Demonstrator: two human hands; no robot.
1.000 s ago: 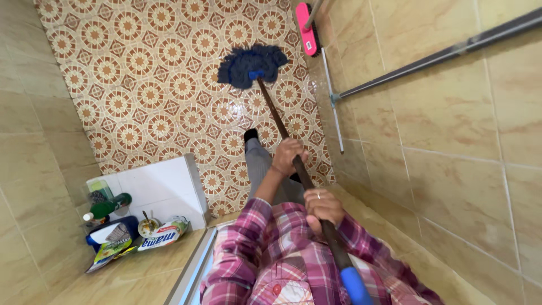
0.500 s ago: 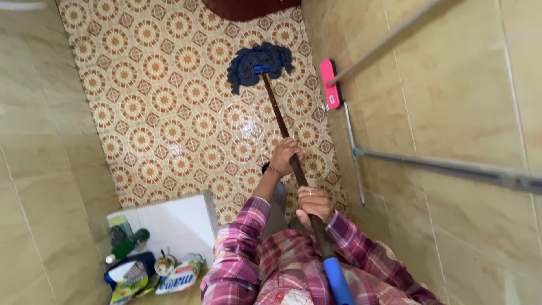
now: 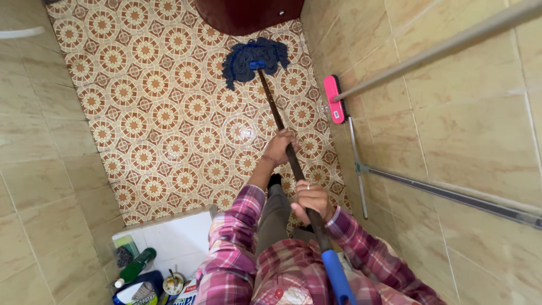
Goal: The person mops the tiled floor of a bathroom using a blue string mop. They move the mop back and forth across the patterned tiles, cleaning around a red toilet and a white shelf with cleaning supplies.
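While the camera looked straight down, a green bottle with a white cap lay at the lower left on a white ledge, beside a small round container and some packets that were partly cut off by the frame edge. Right of these, the patterned brown-and-cream floor tiles spread upward to a dark red-brown door at the top. The blue string mop head rested on the tiles just below that door. Its dark handle ran down and right toward the person in a pink plaid shirt. The left hand was wrapped around the handle about midway, fingers curled closed. The right hand, wearing a ring, gripped the handle lower, just above the blue grip. Farther right, a pink scrub brush leaned against the beige wall tiles, next to a squeegee with a long grey pole.
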